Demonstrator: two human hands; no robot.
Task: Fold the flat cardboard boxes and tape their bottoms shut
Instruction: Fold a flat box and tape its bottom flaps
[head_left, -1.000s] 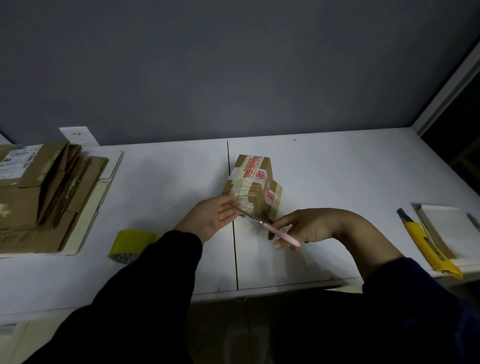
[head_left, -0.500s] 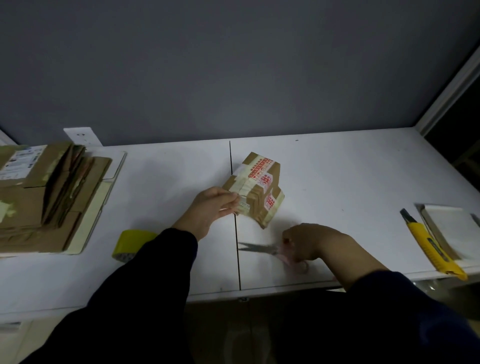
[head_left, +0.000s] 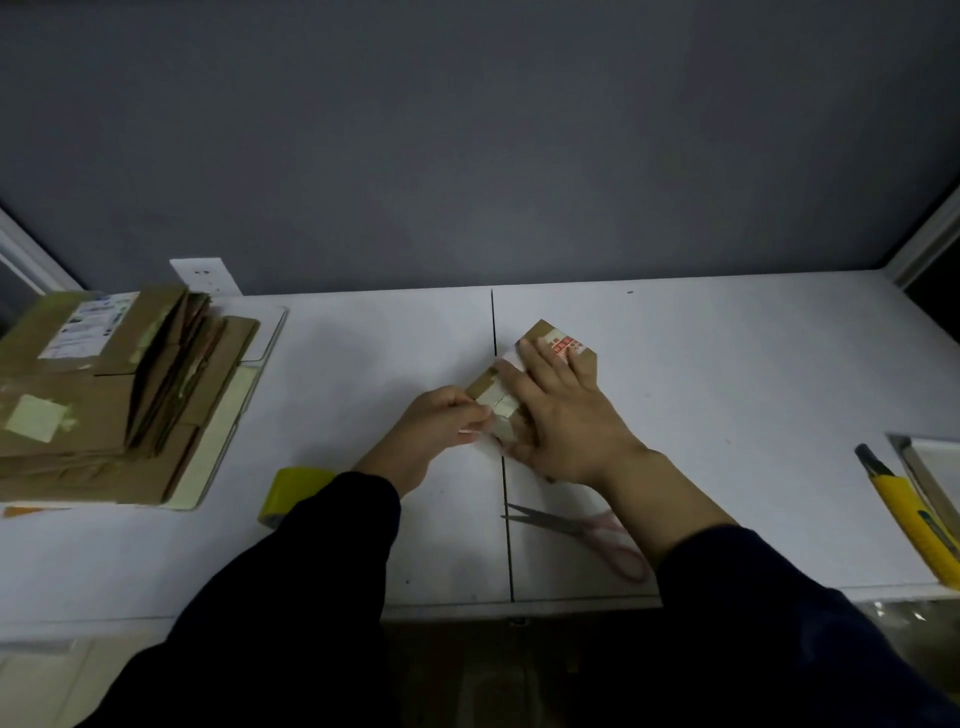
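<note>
In the middle, the right hand lies flat and open on the small box. The left hand pinches its left corner.

Right hand presses the box; left hand seemingly pinches its end.

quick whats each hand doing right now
left hand: closed, pinching the taped near end of the small box
right hand: open, fingers flat on top of it

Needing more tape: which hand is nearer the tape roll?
Left: the left hand pinches the box right of the roll; the right hand presses the box, farther right.
</note>
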